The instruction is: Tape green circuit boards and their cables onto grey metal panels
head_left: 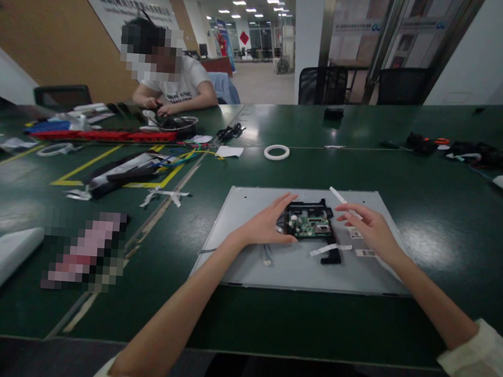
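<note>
A flat grey panel (pixel 246 268) lies on the green table in front of me. On it sits a green circuit board (pixel 311 224) in a black bracket (pixel 333 254). My left hand (pixel 269 218) reaches over the board's left side, thumb and fingers spread; whether it touches the bracket is unclear. Between the fingers of my right hand (pixel 371 228), right of the board, is a strip of white tape (pixel 337 194) pointing up and left. Another white tape strip (pixel 329 249) crosses the bracket's lower arm. A cable with a pale connector (pixel 267 255) lies below my left hand.
A white tape roll (pixel 276 152) lies beyond the panel. At left are a pixelated pink object (pixel 90 249), a white device (pixel 2 266) and tape scraps (pixel 165 195). Across the table a person (pixel 172 85) handles dark cables. Black cables (pixel 473 152) lie far right.
</note>
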A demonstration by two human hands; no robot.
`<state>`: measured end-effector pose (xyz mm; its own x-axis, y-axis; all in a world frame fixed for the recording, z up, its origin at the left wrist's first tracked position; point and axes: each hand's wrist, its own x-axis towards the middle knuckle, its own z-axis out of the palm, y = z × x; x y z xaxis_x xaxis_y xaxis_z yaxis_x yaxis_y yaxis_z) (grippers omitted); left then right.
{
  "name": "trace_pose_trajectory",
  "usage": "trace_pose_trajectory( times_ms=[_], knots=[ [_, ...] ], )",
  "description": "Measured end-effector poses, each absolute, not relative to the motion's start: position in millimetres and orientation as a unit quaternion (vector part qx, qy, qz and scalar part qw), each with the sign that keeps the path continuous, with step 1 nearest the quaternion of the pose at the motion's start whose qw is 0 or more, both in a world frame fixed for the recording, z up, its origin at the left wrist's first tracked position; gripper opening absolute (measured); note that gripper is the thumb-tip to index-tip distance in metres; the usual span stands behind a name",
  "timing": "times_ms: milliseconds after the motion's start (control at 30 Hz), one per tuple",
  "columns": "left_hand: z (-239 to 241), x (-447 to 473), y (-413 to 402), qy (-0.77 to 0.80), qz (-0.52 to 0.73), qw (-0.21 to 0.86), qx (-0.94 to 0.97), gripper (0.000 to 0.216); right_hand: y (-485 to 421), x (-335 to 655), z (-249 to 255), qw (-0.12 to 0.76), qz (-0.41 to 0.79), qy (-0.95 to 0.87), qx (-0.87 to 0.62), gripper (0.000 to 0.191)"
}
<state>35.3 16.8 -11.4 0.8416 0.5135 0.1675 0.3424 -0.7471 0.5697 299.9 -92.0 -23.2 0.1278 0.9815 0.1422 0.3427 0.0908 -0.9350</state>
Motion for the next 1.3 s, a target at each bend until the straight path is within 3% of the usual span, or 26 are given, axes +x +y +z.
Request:
trace_pose_trajectory(
  times_ms=[633, 867, 933, 1067, 1300],
  knots=[
    [-11, 38, 14, 0.228, 0.152, 0.248, 0.929, 0.097, -87, 307, -30, 0.606, 0.472, -0.431, -0.474, 0.02],
    [-8, 36, 9, 0.241, 0.145, 0.196, 0.939, 0.097, -90, 299, -28, 0.604, 0.511, -0.425, -0.44, 0.019],
    [-4, 38, 8, 0.254, 0.179, 0.191, 0.931, 0.086, -88, 297, -27, 0.607, 0.515, -0.416, -0.439, 0.018],
    [13, 60, 18, 0.312, 0.285, 0.261, 0.868, 0.055, -77, 290, -17, 0.63, 0.538, -0.385, -0.407, 0.015],
    [31, 127, 47, 0.431, 0.265, 0.53, 0.681, 0.046, -63, 272, -15, 0.64, 0.556, -0.374, -0.377, 0.019]
  ],
)
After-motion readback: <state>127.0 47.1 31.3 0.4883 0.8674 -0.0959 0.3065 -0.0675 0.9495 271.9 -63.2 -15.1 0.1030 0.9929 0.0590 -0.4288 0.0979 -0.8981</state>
